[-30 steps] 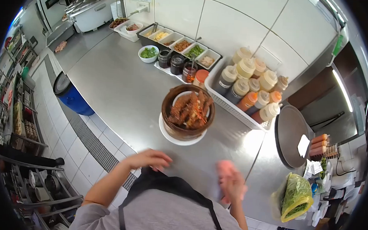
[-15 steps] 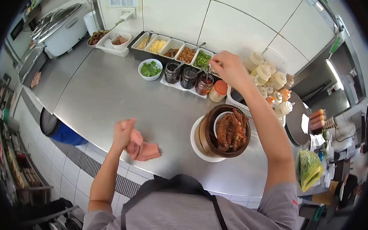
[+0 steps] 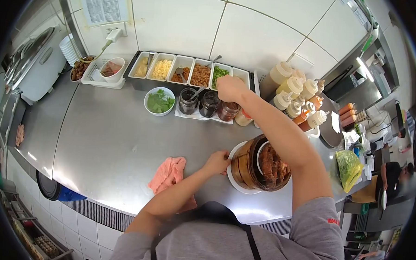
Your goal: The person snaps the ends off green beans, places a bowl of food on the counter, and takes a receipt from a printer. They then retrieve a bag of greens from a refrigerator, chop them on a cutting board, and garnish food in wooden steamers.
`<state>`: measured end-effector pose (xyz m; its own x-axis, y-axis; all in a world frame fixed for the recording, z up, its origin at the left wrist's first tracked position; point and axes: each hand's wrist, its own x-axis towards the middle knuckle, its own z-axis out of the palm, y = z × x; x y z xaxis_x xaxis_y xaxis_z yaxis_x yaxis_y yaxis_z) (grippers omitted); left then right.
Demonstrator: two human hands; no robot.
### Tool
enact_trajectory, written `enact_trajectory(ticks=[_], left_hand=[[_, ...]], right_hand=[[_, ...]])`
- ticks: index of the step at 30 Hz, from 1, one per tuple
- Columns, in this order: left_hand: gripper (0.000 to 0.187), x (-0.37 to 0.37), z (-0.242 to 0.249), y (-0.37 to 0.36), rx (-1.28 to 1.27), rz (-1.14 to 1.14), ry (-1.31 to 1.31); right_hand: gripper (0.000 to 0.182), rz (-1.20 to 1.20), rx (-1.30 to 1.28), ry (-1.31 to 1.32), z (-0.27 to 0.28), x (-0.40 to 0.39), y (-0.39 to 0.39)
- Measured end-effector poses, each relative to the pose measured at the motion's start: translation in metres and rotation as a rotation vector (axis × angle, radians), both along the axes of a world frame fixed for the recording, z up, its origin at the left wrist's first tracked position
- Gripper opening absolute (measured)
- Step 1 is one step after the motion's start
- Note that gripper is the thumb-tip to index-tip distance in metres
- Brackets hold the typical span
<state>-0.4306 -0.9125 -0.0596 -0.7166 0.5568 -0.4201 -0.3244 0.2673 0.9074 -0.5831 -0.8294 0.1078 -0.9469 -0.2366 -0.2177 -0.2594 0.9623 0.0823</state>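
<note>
At the left rim of a white plate (image 3: 231, 174), my left hand (image 3: 217, 163) is closed on the edge. On the plate stands a round bamboo steamer (image 3: 244, 165). Inside it sits a white bowl of glossy brown braised chicken feet (image 3: 272, 165), partly covered by my right forearm. My right hand (image 3: 230, 89) is closed above a glass jar of red sauce (image 3: 228, 111); whatever its fingers hold is hidden. Beside that jar are two dark sauce jars, the nearer one (image 3: 210, 104) and a farther one with a spoon (image 3: 188, 101). A pink cloth (image 3: 168, 174) lies crumpled left of my left hand.
Behind the jars runs a black rack of white tubs with chopped garnishes (image 3: 161, 69). A bowl of green leaves (image 3: 159, 101) stands left of the jars. Several squeeze bottles (image 3: 291, 87) crowd the right. A yellow-green bag (image 3: 349, 168) and other people are farther right.
My left hand has left the pink cloth and moved right to the plate's rim. My right hand has come down lower over the red sauce jar. The camera view has shifted.
</note>
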Motion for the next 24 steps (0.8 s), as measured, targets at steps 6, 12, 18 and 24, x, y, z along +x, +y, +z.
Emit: enact_trajectory(ticks=[6,12,18,24], left_hand=[[0.016,-0.007,-0.004,-0.003,-0.047,-0.074,0.216],[0.015,-0.022,-0.014,-0.027,-0.060,-0.034,0.173],[0.016,-0.041,-0.014,-0.077,-0.117,0.082,0.201],[0.018,-0.050,0.001,-0.113,-0.195,0.171,0.265]], right_hand=[[0.019,0.009,-0.008,0.068,-0.014,0.001,0.018],[0.018,0.122,-0.004,0.094,-0.042,-0.020,0.046],[0.017,0.292,0.101,0.123,-0.057,-0.029,0.075],[0.018,0.291,0.032,0.173,-0.045,-0.011,0.081]])
